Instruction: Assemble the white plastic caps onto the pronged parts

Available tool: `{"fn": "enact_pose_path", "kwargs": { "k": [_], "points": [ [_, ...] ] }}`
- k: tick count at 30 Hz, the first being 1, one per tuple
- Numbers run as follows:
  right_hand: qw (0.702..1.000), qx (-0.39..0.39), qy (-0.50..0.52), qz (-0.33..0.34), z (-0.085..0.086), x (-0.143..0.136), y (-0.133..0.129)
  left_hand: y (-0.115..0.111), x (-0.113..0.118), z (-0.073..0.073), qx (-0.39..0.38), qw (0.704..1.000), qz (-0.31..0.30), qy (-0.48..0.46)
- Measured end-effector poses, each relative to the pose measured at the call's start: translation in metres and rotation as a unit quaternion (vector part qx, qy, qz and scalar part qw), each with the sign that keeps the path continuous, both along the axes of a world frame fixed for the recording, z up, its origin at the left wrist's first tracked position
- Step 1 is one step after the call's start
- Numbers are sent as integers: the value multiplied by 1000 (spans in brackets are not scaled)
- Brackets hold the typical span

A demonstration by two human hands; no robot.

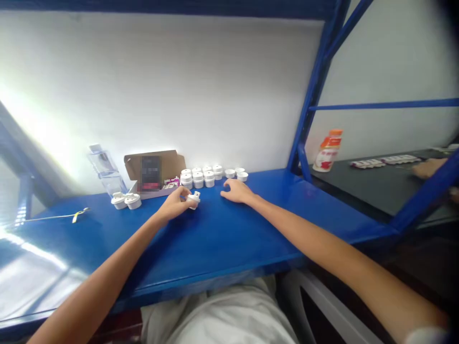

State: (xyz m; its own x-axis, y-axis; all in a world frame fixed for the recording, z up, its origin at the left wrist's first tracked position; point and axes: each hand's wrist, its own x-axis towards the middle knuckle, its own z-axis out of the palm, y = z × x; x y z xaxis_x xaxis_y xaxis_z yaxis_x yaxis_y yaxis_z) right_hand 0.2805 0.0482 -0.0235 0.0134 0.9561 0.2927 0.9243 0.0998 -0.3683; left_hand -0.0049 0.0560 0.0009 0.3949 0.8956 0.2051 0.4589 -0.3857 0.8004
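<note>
My left hand (174, 203) is closed around a small white plug adapter (194, 199), tilted just above the blue table. To its right, my right hand (237, 191) reaches over the tabletop with thumb and fingers apart and nothing visible in them. Closest to that hand are several small white round cups (242, 177). Rows of white round pieces (198, 180), some stacked, stand against the wall between and behind my hands. A pair of white round adapters (133, 200) sits farther left on the table.
An open cardboard box (170, 166) holds small purple-and-white items, with a blurred dark panel in it. Beside it leans a clear plastic container (107, 169). A yellow-tagged cord (76, 217) lies left. Past the blue frame (304, 124) are a bottle (328, 152) and another person's hand (428, 168).
</note>
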Motion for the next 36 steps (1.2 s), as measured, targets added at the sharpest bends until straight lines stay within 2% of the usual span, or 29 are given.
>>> {"fn": "enact_pose_path", "kwargs": {
  "k": [4, 8, 10, 14, 18, 22, 26, 29, 32, 36],
  "points": [
    [1000, -5, 12, 10, -6, 4, 7, 2, -3, 4, 90, 995, 7, 41],
    [998, 32, 18, 52, -9, 2, 6, 4, -13, 14, 159, 979, 30, 128],
    [997, 42, 18, 69, -9, -1, 2, 6, -21, 20, 157, 966, 61, 195],
    [997, 11, 13, 74, -8, -8, -5, 10, -43, 33, 136, 933, 156, 294],
    [997, -20, -19, 78, -10, -9, -6, 19, -73, 40, 131, 902, 241, 334],
    [997, -22, -33, 74, -13, -10, -9, 29, -93, 39, 120, 886, 268, 359],
    [996, 24, -62, 67, -11, -20, -10, 25, -94, 39, 116, 878, 287, 365],
    [994, 41, -83, 53, -1, -29, 4, 16, -87, 42, 106, 883, 273, 368],
    [996, 24, -84, 0, 15, -32, 30, 8, -80, 44, 105, 891, 264, 355],
    [994, 0, -105, -7, 28, -27, 45, 4, -69, 43, 121, 908, 240, 321]
  ]
}}
